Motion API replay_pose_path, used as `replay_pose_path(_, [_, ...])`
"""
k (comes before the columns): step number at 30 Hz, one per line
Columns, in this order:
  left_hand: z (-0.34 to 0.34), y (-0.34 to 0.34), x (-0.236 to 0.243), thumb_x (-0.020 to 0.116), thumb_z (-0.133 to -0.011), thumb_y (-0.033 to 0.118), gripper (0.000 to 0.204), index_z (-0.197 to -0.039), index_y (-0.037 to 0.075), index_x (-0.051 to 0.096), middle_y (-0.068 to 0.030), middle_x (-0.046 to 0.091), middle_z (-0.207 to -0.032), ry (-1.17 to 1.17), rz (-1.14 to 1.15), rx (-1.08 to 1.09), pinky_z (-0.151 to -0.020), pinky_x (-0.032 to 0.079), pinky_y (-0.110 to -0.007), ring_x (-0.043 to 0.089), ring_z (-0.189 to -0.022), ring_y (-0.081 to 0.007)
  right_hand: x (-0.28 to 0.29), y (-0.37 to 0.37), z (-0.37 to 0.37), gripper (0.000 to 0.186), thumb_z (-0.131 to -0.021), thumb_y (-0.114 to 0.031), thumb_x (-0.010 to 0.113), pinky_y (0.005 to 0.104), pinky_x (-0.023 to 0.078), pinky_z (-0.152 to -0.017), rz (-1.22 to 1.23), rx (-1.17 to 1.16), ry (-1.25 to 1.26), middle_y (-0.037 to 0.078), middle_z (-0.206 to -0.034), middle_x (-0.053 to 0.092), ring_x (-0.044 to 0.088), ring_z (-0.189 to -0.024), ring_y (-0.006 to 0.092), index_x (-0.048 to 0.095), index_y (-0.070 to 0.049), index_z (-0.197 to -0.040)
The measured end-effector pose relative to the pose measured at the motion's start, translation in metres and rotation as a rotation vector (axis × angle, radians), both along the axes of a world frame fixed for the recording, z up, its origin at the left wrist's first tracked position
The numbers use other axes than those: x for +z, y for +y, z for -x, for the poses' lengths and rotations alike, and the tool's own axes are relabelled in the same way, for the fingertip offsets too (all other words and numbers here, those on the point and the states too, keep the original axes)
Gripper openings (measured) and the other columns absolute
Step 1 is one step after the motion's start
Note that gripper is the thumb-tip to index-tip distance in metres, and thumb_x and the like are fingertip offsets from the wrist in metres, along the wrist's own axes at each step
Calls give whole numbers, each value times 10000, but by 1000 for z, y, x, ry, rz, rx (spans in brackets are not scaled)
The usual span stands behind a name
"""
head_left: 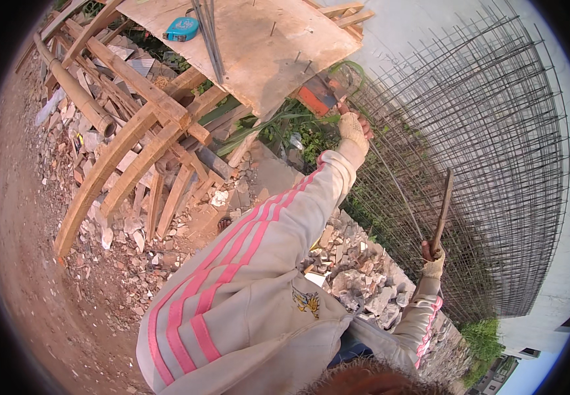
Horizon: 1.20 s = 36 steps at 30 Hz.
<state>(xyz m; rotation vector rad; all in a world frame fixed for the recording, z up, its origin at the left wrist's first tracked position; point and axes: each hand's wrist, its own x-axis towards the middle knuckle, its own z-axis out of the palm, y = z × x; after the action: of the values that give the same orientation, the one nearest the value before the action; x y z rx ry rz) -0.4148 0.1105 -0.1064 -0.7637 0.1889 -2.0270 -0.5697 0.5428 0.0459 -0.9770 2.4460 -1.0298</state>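
My left hand (354, 128), in a cream fingerless glove, is closed on a thin steel rod (395, 187) beside an orange-red tool (316, 97) at the board's edge. The rod runs down toward my right hand (433, 257), also gloved, whose fingers wrap round an upright brown bar (444, 205). Whether the right fingers also touch the rod is unclear. A weathered plywood board (252, 46) carries a teal tape measure (181, 29), several loose steel bars (209, 46) and upright pins.
Timber beams (127, 164) and a bamboo pole (77, 89) lie over rubble (370, 289) on the left and below. Steel mesh sheets (495, 164) lean on a pale wall (554, 289) to the right, with weeds (479, 342) at their foot.
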Motion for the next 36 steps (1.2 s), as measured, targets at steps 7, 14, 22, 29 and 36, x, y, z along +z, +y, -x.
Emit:
replay_pose_path(7, [-17, 8, 17, 355, -943, 745, 644, -655, 189, 506, 53, 309, -524, -132, -176, -157, -378, 274, -346, 268, -389, -165, 19, 10, -63, 260, -874, -310, 777, 256, 391, -601, 30, -106, 207, -72, -731, 552, 486, -669, 60, 660, -81, -918])
replay_pose_path(14, [-19, 7, 10, 403, -936, 730, 611, -651, 199, 501, 58, 336, -537, -42, -31, -149, -402, 254, -325, 304, -420, -158, 34, 16, -128, 229, -901, -260, 741, 268, 414, -617, 35, -159, 274, -37, -735, 575, 486, -679, 79, 663, -45, -902])
replay_pose_path(22, [-25, 12, -1, 401, -974, 661, 560, -790, 164, 583, 15, 514, -626, 91, 3, -245, -435, 341, -366, 468, -494, -189, 28, 31, -146, 253, -892, -243, 742, 326, 438, -613, -15, -185, 334, 5, -709, 582, 507, -661, 134, 659, -5, -915])
replay_pose_path(29, [-38, 30, 22, 433, -1036, 499, 422, -905, 126, 581, -44, 592, -735, -399, -335, -24, -630, 456, -379, 573, -628, -211, -7, 13, -30, 280, -886, -268, 763, 282, 439, -705, -26, -56, 45, -27, -836, 608, 537, -783, 95, 678, -30, -1007])
replay_pose_path(36, [-28, 30, 20, 370, -1035, 557, 520, -935, 103, 602, -53, 580, -704, -300, -203, -9, -588, 466, -412, 566, -580, -243, -26, 5, 28, 444, -853, -408, 787, 285, 463, -776, -114, -71, -87, -6, -900, 651, 584, -841, 112, 682, -27, -1056])
